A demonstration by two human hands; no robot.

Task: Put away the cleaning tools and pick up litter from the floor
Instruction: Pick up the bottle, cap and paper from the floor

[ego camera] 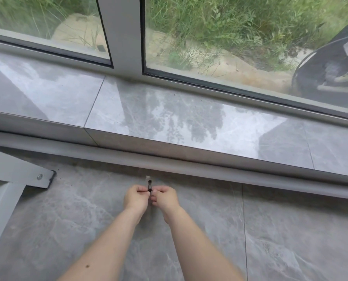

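Observation:
A small black strip of litter [149, 185] stands upright between my two hands, low over the grey tiled floor [290, 240]. My left hand [136, 196] pinches its lower end with closed fingers. My right hand [165, 196] meets it from the other side, fingertips closed on the same piece. A small white scrap [148, 176] lies on the floor just beyond, at the foot of the grey step. No cleaning tools are in view.
A grey marble ledge [169, 118] runs across ahead, under a large window [209, 37] with a white frame. A white metal frame piece with a screw [39, 176] lies on the floor at the left. A dark object [331, 63] sits outside at the right.

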